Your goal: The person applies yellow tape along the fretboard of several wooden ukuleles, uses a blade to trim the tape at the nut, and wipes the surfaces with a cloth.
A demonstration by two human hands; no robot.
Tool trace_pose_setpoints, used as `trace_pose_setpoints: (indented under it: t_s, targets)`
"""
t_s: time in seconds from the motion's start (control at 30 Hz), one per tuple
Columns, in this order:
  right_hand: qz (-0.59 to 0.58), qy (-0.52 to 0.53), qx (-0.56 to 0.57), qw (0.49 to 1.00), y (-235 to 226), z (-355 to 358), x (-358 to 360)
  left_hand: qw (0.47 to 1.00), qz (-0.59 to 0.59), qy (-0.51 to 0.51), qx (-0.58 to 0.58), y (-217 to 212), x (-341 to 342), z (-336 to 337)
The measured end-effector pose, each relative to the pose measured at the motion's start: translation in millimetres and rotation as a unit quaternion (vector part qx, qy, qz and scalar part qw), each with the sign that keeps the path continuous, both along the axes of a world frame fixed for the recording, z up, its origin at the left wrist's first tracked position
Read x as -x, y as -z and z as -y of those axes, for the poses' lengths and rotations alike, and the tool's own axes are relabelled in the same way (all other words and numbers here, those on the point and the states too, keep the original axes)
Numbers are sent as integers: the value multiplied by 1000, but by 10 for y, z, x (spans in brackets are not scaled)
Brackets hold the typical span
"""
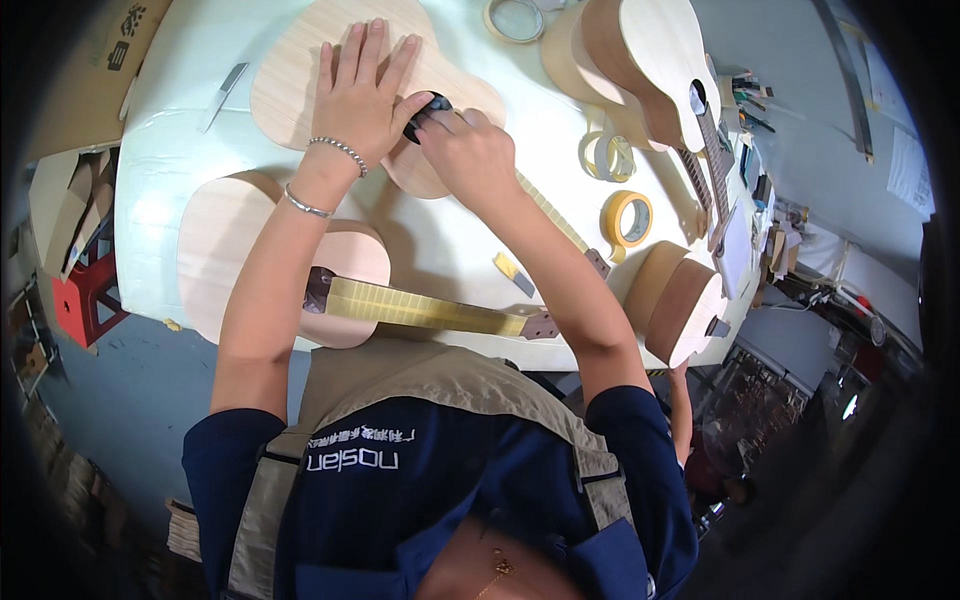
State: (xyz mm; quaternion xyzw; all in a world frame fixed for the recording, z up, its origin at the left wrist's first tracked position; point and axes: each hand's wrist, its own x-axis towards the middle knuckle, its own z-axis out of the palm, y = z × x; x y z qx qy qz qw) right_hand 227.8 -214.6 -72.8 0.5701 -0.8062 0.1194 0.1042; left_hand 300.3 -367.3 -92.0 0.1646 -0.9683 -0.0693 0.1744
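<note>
A pale wooden ukulele (285, 85) lies on the table, its taped fretboard (548, 208) running down to the right under my right arm. My left hand (362, 100) is spread flat on its body, fingers pointing away and thumb beside the dark round soundhole (430, 112). At the hole's edge my right hand (467, 155) is closed, fingertips curled down. Whatever those fingers hold, if anything, is hidden. A second ukulele (225, 240) lies nearer me, partly under my left forearm; yellow tape covers its fretboard (420, 307).
Tape rolls (628, 220) lie on the right half of the table (160, 200). Unfinished ukuleles (650, 60) stand at the far right, another body (680, 310) nearer. A flat blade (222, 97) lies far left, a small yellow-and-grey piece (514, 274) mid-table. Below left stands a red stool (90, 300).
</note>
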Motion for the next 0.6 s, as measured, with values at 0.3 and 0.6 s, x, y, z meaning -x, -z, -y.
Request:
trace_pose_setpoints:
  t_s: [0.3, 0.6]
  targets:
    - [3, -29, -90, 995, 6, 106, 186, 1000, -15, 14, -19, -9, 7, 17]
    - [379, 323, 243, 833, 100, -1284, 111, 982, -11, 43, -182, -41, 62, -313]
